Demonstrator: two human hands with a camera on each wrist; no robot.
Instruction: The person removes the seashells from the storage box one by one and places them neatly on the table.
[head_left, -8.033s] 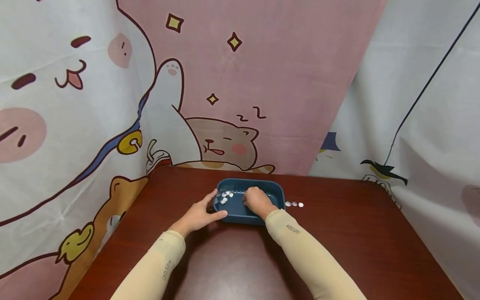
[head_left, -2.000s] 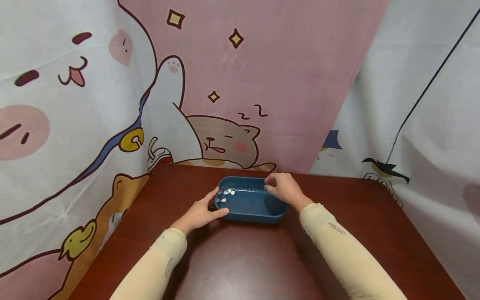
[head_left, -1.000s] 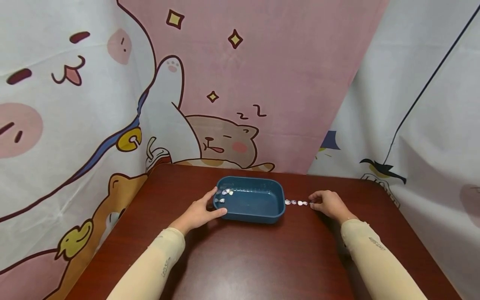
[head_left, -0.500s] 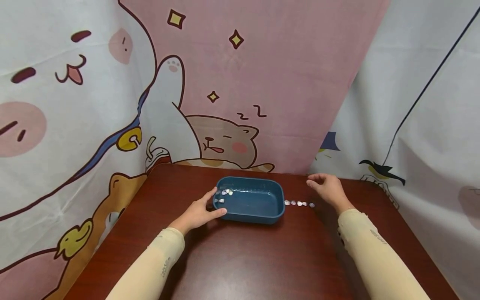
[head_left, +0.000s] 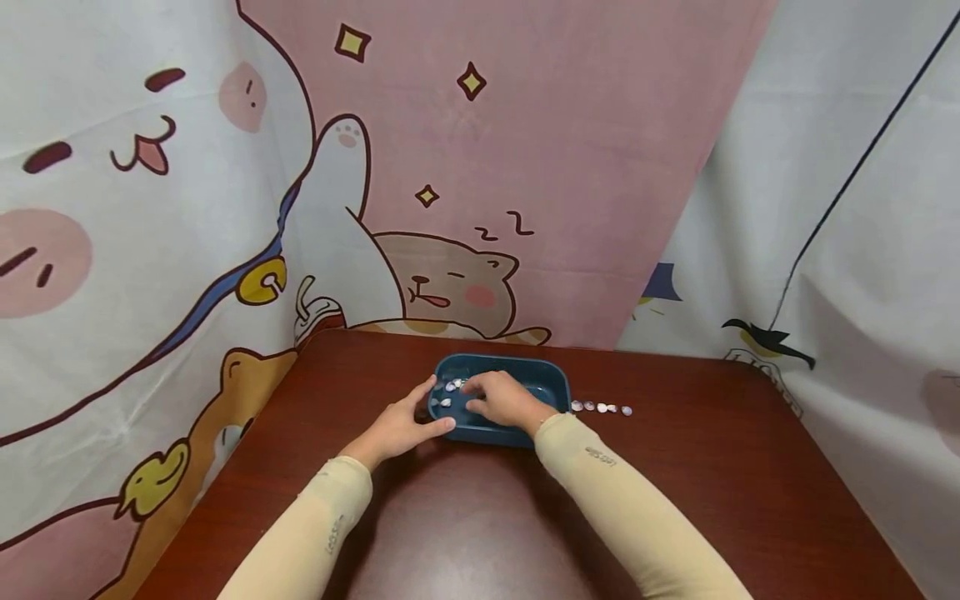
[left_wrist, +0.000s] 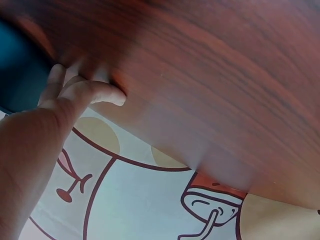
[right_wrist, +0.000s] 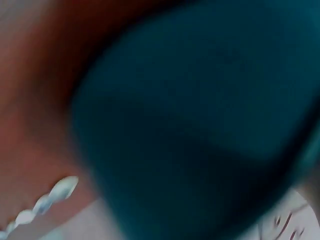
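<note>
A blue rectangular basin stands on the table. My left hand braces its left end, fingers along the outer side and thumb near the front corner. In the left wrist view the left hand has its fingers extended beside the blue wall. My right hand reaches into the basin, thumb and forefinger apart, with no object visible between them. Its fingertips are close to small white-and-purple seashells in the left part. Another seashell lies nearer the front. The right wrist view is blurred and mostly filled by the basin.
To the right of the basin, several small seashells form a row on the reddish-brown table. The same row of seashells appears in the right wrist view. A cartoon-printed curtain hangs behind the table.
Over these frames the right hand sets shells at the right end of the row, making it longer. Since half a second ago it has swung left into the basin. The left hand stays put.
</note>
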